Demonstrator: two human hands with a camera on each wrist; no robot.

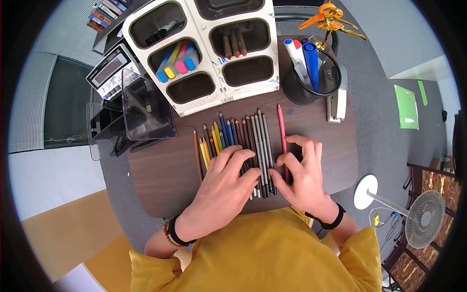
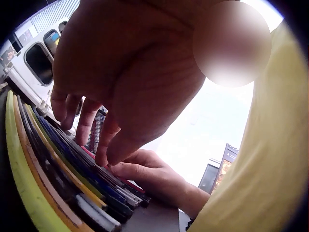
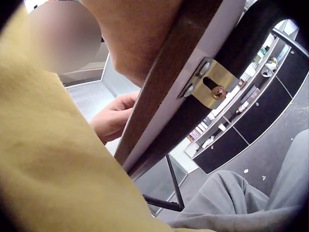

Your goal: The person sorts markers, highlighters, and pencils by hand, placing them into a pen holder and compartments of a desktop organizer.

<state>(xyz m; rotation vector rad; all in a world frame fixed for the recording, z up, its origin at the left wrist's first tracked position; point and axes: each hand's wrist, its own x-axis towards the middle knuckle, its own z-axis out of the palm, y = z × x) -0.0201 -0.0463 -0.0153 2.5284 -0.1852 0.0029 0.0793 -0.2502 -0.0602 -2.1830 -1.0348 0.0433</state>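
Hiding pencils [image 1: 262, 146] partly: left hand [image 1: 220, 184]

Mustard-yellow short-sleeved top [image 1: 258, 248], grey trousers [image 3: 231, 195], black wristbands [image 1: 335, 217], beaded bracelet [image 1: 169, 234] on the left.

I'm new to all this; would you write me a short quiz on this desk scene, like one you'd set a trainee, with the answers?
1. True or false: the red pencil lies apart from the row of pencils.

2. Which things stand in the black mesh pen cup?
A) wooden spoons
B) blue-capped markers
C) toothbrushes

3. Fill in the blank: of the person's two hands, the one nearer the red pencil is the ____ hand.

Key: 1. True; 2. B; 3. right
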